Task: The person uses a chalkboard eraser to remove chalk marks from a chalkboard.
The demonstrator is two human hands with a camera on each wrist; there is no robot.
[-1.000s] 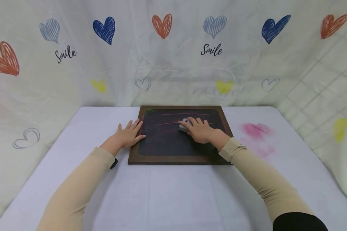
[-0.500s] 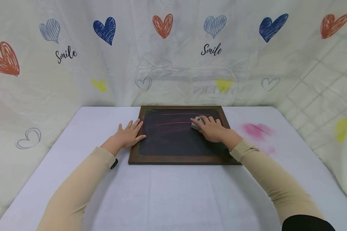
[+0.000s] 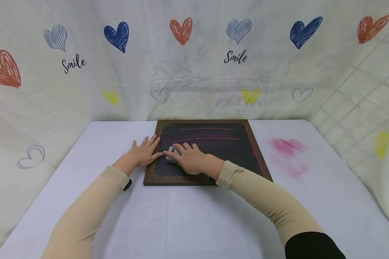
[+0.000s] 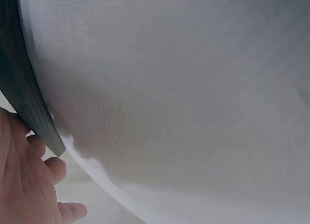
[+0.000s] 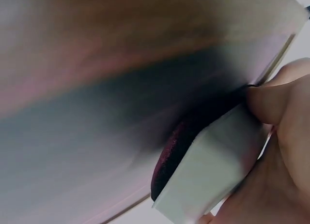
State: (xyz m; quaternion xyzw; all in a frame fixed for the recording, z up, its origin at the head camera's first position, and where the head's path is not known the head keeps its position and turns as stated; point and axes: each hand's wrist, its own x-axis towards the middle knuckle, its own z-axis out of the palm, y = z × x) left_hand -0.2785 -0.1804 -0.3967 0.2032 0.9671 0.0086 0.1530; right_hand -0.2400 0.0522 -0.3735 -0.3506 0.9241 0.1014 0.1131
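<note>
A blackboard (image 3: 214, 154) in a brown wooden frame lies on the table, with two pink chalk lines across its upper part. My right hand (image 3: 192, 160) grips a board eraser (image 3: 172, 155) near the board's left side. In the right wrist view the eraser (image 5: 208, 166) shows a light plastic back and a dark pad dusted pink, its pad facing the board. My left hand (image 3: 142, 153) lies with fingers spread on the left frame edge, its thumb tip close to the eraser. The left wrist view shows the left hand (image 4: 29, 180) at the frame's edge (image 4: 29, 83).
A white cloth covers the table (image 3: 181, 223). Pink chalk smudges (image 3: 288, 147) mark it to the right of the board. Behind stands a white curtain (image 3: 201, 72) printed with hearts and "Smile".
My right hand first slid the eraser right along the lower chalk line, then moved it left and nearer, to the board's left side. The left hand has stayed in place.
</note>
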